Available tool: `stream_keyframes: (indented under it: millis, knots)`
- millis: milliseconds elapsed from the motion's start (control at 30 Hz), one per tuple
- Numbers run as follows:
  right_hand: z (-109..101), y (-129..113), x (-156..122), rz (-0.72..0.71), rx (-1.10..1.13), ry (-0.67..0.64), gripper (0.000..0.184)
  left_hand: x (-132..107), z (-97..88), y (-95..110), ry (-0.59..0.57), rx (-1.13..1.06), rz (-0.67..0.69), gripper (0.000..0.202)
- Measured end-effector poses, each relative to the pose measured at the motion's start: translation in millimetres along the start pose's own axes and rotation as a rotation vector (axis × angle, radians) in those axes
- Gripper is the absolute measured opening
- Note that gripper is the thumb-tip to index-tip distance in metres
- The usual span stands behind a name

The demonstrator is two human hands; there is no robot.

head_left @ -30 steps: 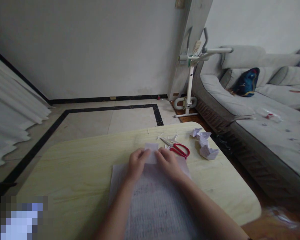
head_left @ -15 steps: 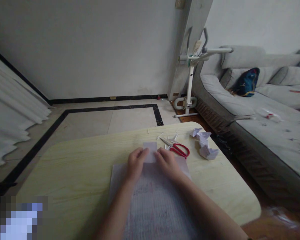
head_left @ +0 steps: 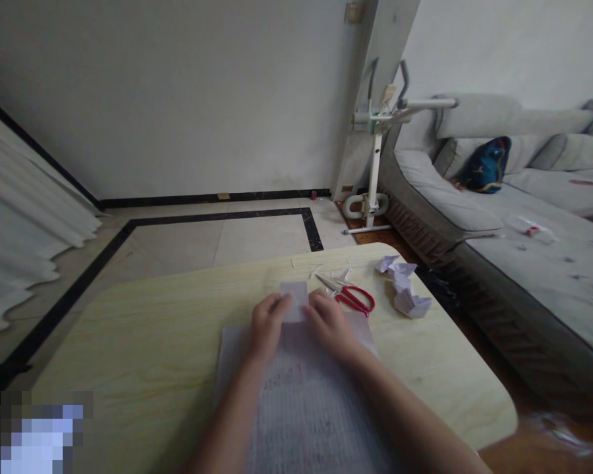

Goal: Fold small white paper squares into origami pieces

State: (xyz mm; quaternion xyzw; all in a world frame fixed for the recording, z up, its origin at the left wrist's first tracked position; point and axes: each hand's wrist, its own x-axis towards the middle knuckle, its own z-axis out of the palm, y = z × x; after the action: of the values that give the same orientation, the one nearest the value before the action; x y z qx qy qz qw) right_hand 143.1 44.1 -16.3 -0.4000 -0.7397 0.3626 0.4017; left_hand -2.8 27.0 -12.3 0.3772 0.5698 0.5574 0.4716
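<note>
A small white piece of paper (head_left: 295, 304) is held between my two hands, just above the table. My left hand (head_left: 269, 322) pinches its left edge with the thumb on top. My right hand (head_left: 329, 322) grips its right side, the thumb near the lower right corner; the fingers beneath are hidden. Under my forearms lies a large printed sheet (head_left: 296, 401) with blurred lines of text. Just beyond my right hand rest scissors (head_left: 356, 299) with red handles, their blades pointing away to the left. Thin white paper scraps (head_left: 343, 274) lie around the blades.
Several folded paper pieces (head_left: 404, 280) sit at the far right of the pale wooden table (head_left: 153, 342). A grey sofa (head_left: 474, 210) runs along the right, with a white exercise machine (head_left: 374, 164) behind the table. White curtains (head_left: 29, 224) hang at left.
The view has shifted slightly. Both hands stay on the small paper, and the fingers of my right hand have moved a little along its edge.
</note>
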Motion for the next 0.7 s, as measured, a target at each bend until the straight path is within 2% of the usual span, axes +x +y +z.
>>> stream_keyframes:
  millis: [267,500,700]
  knots:
    - [1.3,1.5,-0.5,0.007,0.019,0.037,0.021,-0.5,-1.6,-4.5,-0.154,-0.026,0.043,0.027]
    - [3.4,6.2,0.3,-0.009,-0.023,0.029,0.025,-0.4,-0.7,-1.9,-0.077,0.116,0.038,0.029]
    - [3.1,6.0,0.4,-0.027,0.004,0.007,0.024,1.7,-1.4,-6.0,-0.05,0.069,0.019,0.028]
